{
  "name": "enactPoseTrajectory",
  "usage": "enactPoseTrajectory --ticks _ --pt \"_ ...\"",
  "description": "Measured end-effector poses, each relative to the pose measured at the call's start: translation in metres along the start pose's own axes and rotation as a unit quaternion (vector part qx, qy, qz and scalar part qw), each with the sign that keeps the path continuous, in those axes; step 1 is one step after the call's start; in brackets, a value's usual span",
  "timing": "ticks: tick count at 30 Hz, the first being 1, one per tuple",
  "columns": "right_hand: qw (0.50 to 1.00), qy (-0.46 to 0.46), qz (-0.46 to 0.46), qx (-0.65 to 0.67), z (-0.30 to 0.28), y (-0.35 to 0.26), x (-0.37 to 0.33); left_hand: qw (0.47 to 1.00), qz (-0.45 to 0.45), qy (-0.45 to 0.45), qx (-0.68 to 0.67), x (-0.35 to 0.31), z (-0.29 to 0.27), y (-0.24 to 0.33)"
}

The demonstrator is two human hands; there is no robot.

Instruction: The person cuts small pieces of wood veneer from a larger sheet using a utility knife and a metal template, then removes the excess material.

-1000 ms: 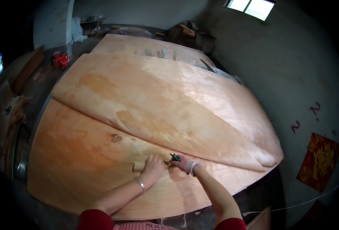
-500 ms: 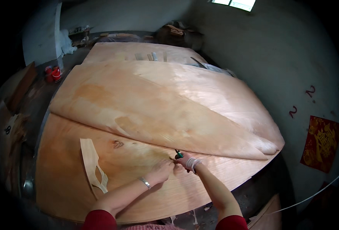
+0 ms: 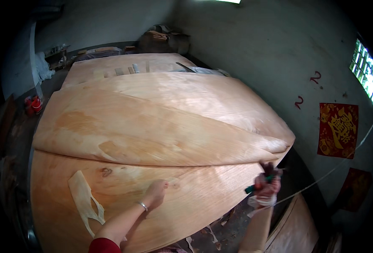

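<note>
A large thin wood veneer sheet [image 3: 152, 126] lies folded over on a pale wood sheet [image 3: 203, 185]; its fold runs across the middle. My left hand [image 3: 155, 194], with a bracelet at the wrist, rests on the lower sheet just in front of the fold. Its fingers are curled closed, and whatever they may hold is hidden. Off the sheet's right edge, my right hand [image 3: 267, 189], in a white and reddish wrap, grips a green-handled tool [image 3: 250, 189]. Motion blurs that hand, and the tool's working end cannot be made out.
A ragged veneer strip with a hole [image 3: 82, 196] lies at the left. Flat strips [image 3: 131, 68] and a long dark blade-like piece [image 3: 185, 66] lie at the far end. Red buckets [image 3: 35, 105] stand on the left floor. A pale cord [image 3: 330, 170] crosses on the right, above leaning sheets [image 3: 296, 230].
My right hand has swung right, away from my left hand and past the sheet's edge, with the green-handled tool. My left hand stays near the fold. The view has turned right.
</note>
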State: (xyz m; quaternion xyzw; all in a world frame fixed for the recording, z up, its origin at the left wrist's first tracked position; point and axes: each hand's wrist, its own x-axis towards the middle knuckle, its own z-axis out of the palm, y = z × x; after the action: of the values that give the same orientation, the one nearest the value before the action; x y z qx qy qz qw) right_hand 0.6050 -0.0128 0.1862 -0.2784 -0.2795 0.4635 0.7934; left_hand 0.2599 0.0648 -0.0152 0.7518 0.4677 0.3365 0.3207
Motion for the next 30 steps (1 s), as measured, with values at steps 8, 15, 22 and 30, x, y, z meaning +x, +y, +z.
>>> enactPoseTrajectory --ticks 8,15,22,30 --pt "0.934 -0.171 -0.096 -0.297 0.094 -0.033 -0.087 0.960 0.182 0.099 -0.188 0.038 -0.050 0.091" --pt "0.951 -0.142 -0.142 -0.234 0.106 0.000 -0.097 0.851 0.449 -0.065 -0.265 0.036 -0.084 0.298" --pt "0.887 0.026 -0.323 -0.328 0.143 0.027 -0.102 0.859 0.220 -0.018 -0.461 0.060 -0.069 0.317" --pt "0.910 -0.039 0.102 -0.401 0.104 0.037 -0.112 0.834 0.028 -0.228 -0.502 0.057 -0.062 0.196"
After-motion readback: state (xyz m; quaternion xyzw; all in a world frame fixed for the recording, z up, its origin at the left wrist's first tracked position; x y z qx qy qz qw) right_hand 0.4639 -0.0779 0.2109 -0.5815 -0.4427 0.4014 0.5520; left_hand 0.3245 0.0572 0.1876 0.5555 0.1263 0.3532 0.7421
